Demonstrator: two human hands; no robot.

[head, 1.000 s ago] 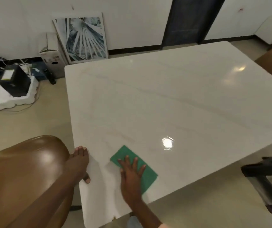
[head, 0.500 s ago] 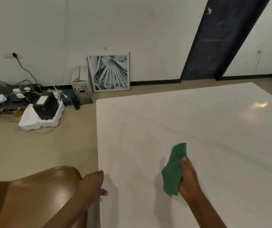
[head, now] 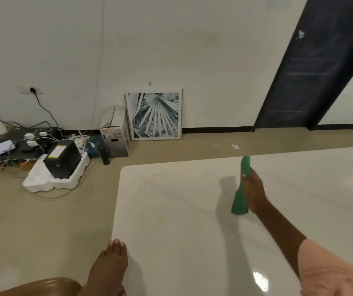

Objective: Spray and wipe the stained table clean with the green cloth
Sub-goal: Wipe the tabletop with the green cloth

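My right hand (head: 253,190) grips the green cloth (head: 240,199) and holds it upright above the white table (head: 192,210), out toward the table's far left part. The cloth hangs down from my fingers and casts a shadow on the top. A faint yellowish curved stain (head: 150,178) shows near the far left corner. My left hand (head: 110,265) rests with straight fingers on the table's left edge. No spray bottle is in view.
A brown chair (head: 43,287) sits at the bottom left beside the table. On the floor by the wall lie a framed leaf print (head: 154,115), a cardboard box (head: 115,133), a black device in white foam (head: 60,163) and tangled cables (head: 11,146). A dark door (head: 320,60) stands at right.
My right hand lifted the cloth off the table near me and carried it, hanging, farther out toward the far left corner. The view tilted up toward the wall. My left hand stayed on the edge.
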